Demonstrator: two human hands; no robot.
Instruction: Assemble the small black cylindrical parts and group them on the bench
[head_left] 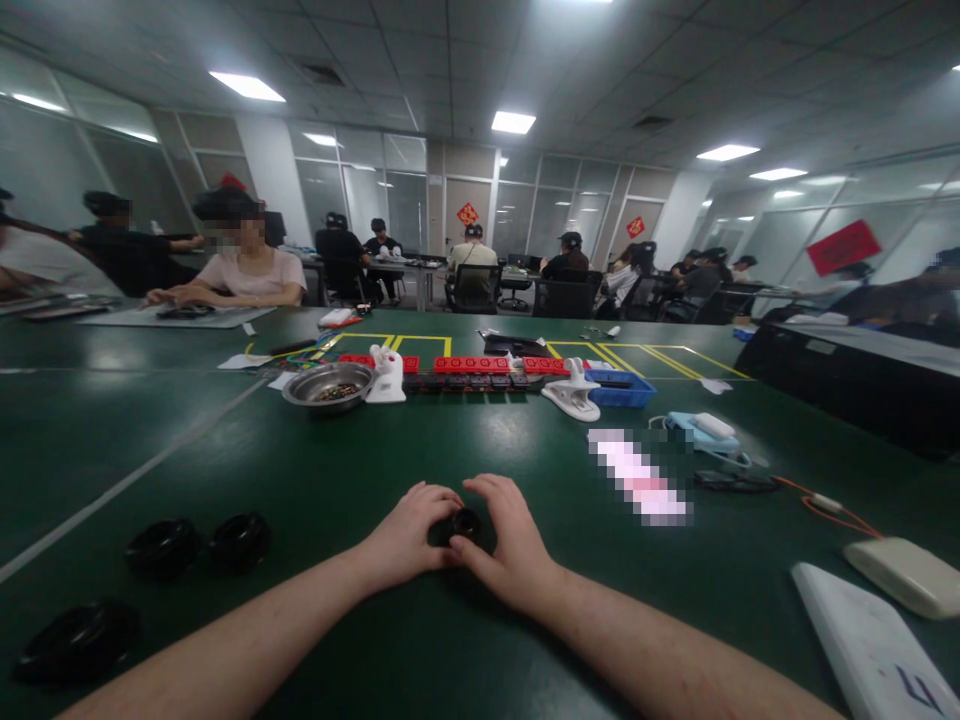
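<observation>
Three black rings (161,548) lie on the green worktop (300,470) at 9 o'clock of the hands. Left hand (405,540) and right hand (504,545) meet at centre, each grip clamped on a small black round part (465,523) resting on the worktop. Steel bowl (328,385) at 11 o'clock; white device (874,650) at 4 o'clock.

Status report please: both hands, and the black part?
Left hand and right hand together grip small black ring on green table. Three black rings lie left, apart.
</observation>
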